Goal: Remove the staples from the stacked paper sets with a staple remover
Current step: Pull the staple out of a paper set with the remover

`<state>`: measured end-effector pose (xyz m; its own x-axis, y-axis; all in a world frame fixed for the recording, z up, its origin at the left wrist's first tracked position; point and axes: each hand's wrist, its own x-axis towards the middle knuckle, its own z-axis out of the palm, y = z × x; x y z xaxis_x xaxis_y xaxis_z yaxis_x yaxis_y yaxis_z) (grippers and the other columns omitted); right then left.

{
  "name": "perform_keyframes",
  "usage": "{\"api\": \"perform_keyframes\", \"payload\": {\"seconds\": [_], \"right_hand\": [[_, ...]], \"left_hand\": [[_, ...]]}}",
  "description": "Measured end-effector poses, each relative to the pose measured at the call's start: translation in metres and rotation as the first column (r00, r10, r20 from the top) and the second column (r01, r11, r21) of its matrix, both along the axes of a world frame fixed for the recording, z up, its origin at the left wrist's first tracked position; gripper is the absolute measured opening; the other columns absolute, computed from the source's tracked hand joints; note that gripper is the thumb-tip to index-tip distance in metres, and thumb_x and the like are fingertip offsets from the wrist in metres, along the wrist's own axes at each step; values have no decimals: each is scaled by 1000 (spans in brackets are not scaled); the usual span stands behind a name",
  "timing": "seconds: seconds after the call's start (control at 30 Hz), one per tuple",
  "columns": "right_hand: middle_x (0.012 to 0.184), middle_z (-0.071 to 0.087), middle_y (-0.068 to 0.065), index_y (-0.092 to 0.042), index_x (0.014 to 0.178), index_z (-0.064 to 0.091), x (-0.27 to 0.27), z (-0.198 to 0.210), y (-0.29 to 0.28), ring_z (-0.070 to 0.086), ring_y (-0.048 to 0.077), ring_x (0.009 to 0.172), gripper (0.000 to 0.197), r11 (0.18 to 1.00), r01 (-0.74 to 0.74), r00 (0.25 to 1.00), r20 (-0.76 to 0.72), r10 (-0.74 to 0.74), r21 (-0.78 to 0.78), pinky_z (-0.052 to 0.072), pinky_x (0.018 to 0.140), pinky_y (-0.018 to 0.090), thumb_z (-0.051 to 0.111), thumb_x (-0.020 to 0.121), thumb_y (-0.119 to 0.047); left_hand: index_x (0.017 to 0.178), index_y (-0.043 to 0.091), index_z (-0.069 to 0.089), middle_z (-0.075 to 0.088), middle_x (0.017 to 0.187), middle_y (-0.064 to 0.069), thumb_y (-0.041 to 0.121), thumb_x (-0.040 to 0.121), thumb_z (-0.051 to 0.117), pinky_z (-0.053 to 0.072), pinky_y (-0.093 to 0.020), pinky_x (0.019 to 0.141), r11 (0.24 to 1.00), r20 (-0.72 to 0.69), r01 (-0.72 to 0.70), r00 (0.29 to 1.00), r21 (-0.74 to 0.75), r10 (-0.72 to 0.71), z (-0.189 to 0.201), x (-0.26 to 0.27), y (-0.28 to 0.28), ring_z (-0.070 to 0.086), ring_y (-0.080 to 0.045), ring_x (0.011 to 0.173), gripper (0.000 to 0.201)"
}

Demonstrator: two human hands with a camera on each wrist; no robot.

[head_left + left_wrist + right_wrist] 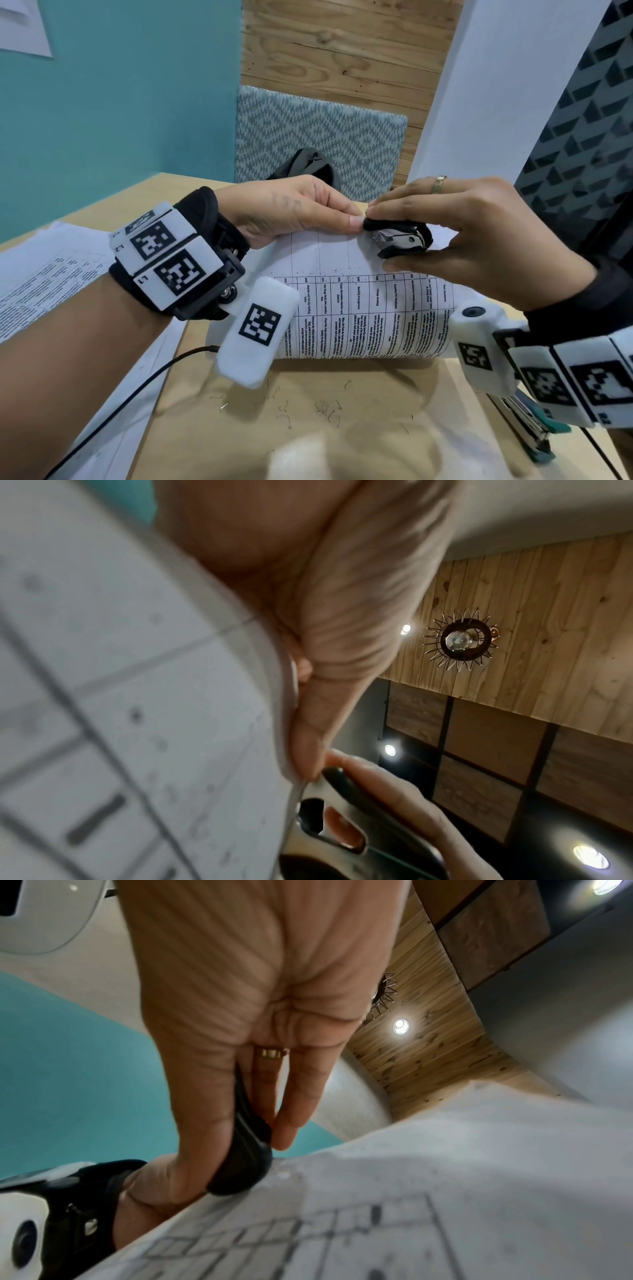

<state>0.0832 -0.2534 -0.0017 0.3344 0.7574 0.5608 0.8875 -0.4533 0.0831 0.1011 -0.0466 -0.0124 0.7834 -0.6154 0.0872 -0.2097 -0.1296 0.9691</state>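
A printed paper set (363,308) with table lines is lifted off the wooden desk (376,404) and curves down toward me. My left hand (301,212) pinches its top edge, thumb pressed on the sheet. My right hand (445,233) grips a black staple remover (400,238) with metal claws, squeezed between thumb and fingers right beside my left thumb at the paper's upper edge. The left wrist view shows the paper (137,696) and the staple remover (329,829) up close. In the right wrist view the remover (243,1158) touches the paper (445,1191). The staple itself is hidden.
More printed sheets (51,274) lie at the left of the desk. Several loose pulled staples (325,409) are scattered on the wood near me. A stapler (527,428) lies at the right under my wrist. A black cable (120,401) crosses the left side. A patterned chair (318,137) stands behind the desk.
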Motion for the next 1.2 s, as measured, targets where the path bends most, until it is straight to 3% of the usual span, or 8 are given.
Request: {"api": "perform_keyframes", "payload": {"seconds": [0.2,0.43,0.57,0.67,0.77,0.97,1.07,1.2], "right_hand": [[91,72,3,-10,100,72,-3,0,1,68,23,80,39,1000,15,1000,12,-16,16,50,67,39,75,65,-29],[83,70,3,-12,94,73,-1,-5,2,66,29,62,30,994,49,998,27,-52,100,52,60,41,75,71,-30],[81,71,3,-10,93,72,-1,-4,1,67,20,73,33,986,12,999,-43,-5,165,52,64,40,71,72,-36],[83,72,0,-12,94,72,-1,-3,1,66,9,76,37,972,0,993,-118,29,236,55,71,28,76,68,-37],[82,72,-2,-15,95,70,-1,-2,-1,67,8,78,38,948,-15,973,-215,88,319,55,72,23,77,65,-37],[91,71,-3,-10,93,69,-3,0,-1,69,4,82,39,901,-29,919,-343,194,432,51,75,15,79,59,-27],[94,71,-1,-10,94,68,-3,0,-2,69,7,83,38,887,-34,901,-371,227,461,51,77,17,78,60,-25],[84,73,-1,-11,94,70,-3,1,-4,69,9,84,38,902,-14,930,-326,171,432,54,77,23,78,63,-31]], "left_hand": [[78,0,65,69,64,2,6,76,54,49,-12,54,999,-61,9,998,-45,-12,1,-6,0,65,-4,56,13],[83,3,63,69,69,9,10,77,55,47,-9,66,1000,17,14,1000,-13,-14,3,-5,1,63,2,67,13],[86,8,67,68,85,-2,11,77,66,51,-17,76,1000,74,-3,997,22,1,-1,-1,1,62,-9,81,10],[75,15,71,69,78,-2,12,71,71,51,-16,72,998,111,-50,992,-34,53,-4,-1,-2,63,-10,74,5],[70,16,72,68,72,2,15,69,71,50,-15,68,995,152,-56,986,-81,68,-4,-2,-4,62,-7,69,2],[80,11,66,67,68,7,14,73,62,48,-12,63,994,215,-36,975,-102,57,-2,-8,-6,61,-2,65,9],[80,10,64,66,66,8,12,78,64,46,-11,60,993,244,-54,967,-106,79,-2,-11,-9,60,-1,62,3],[70,14,62,58,60,8,14,77,62,41,-11,55,984,309,-158,934,-86,177,-3,-12,-16,51,-2,55,7]]}}
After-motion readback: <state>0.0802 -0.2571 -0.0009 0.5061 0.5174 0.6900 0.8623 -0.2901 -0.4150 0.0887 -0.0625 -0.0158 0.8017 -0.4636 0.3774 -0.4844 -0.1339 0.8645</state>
